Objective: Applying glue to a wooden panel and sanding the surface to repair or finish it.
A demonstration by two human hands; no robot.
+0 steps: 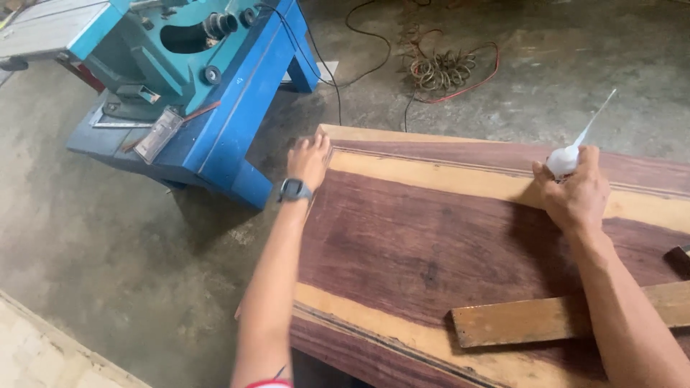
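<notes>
A wide dark reddish wood slab (pixel 417 237) with pale yellow bands lies in front of me. My left hand (pixel 309 159), with a dark watch on the wrist, rests flat on the slab's far left corner. My right hand (pixel 575 194) is closed around a small white glue bottle (pixel 568 156) with a long thin nozzle that points up and to the right. That hand sits over the pale band near the slab's far edge.
A loose pale wooden strip (pixel 553 316) lies across the slab near my right forearm. A blue and teal table saw (pixel 208 86) stands on the concrete floor at upper left. Coiled cables (pixel 442 72) lie on the floor beyond the slab.
</notes>
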